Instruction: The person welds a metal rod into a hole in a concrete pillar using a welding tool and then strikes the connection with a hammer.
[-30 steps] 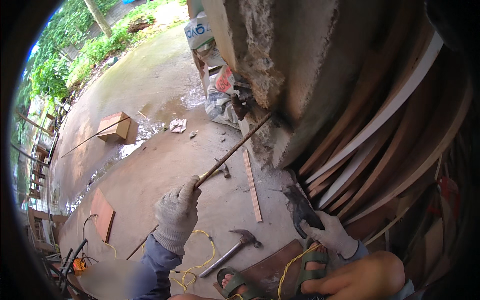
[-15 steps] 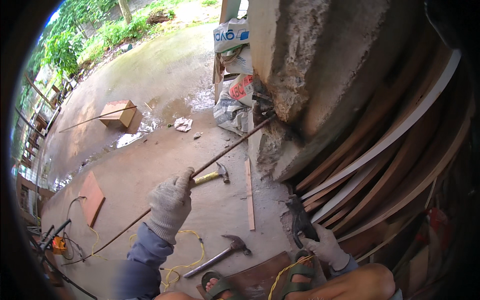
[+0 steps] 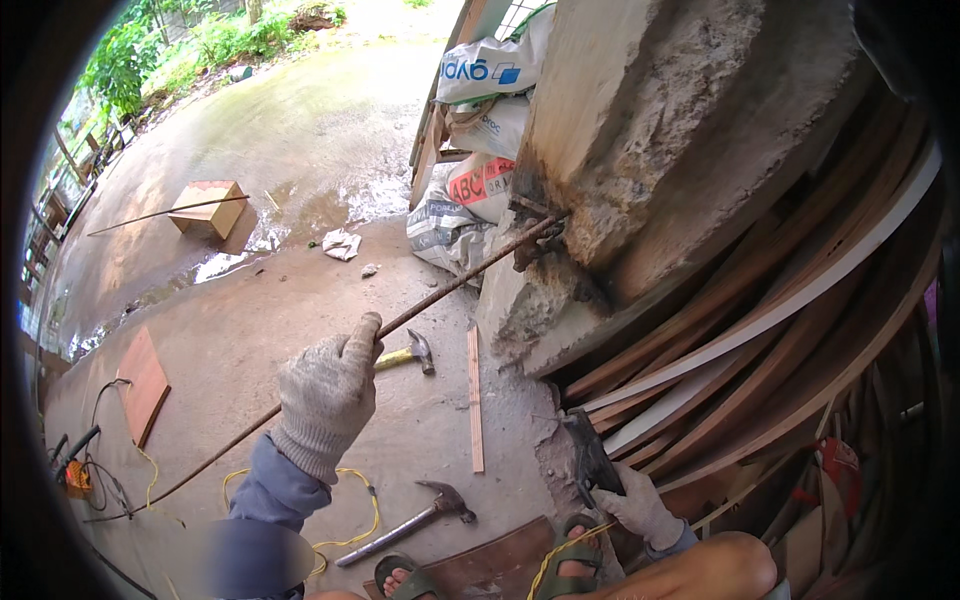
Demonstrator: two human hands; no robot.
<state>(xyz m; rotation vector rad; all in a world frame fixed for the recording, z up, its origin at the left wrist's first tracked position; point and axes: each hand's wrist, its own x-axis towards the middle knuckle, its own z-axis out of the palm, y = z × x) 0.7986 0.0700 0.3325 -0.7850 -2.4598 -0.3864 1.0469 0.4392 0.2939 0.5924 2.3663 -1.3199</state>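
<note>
My left hand (image 3: 328,390), in a pale knit glove, is closed round a long rusty steel rod (image 3: 455,280). The rod slants up to the right, where its far end meets dark, rough metal at the broken part of a concrete post (image 3: 640,130). Its lower end runs down to the left, near the floor. My right hand (image 3: 640,505), gloved too, grips a black tool (image 3: 592,455) low beside the post's base; I cannot make out its exact kind. A yellow cord (image 3: 568,545) passes just below that hand.
Two claw hammers, one yellow-handled (image 3: 395,358) and one metal-handled (image 3: 400,528), lie on the floor near a thin wood strip (image 3: 475,400). Filled sacks (image 3: 480,190) lean by the post. Long boards (image 3: 760,290) are stacked at right. A wooden block (image 3: 212,208) props another rod.
The view has shifted, with floor items now further left. The rod's far end appears higher and further right in the picture. Both hands keep their grips.
</note>
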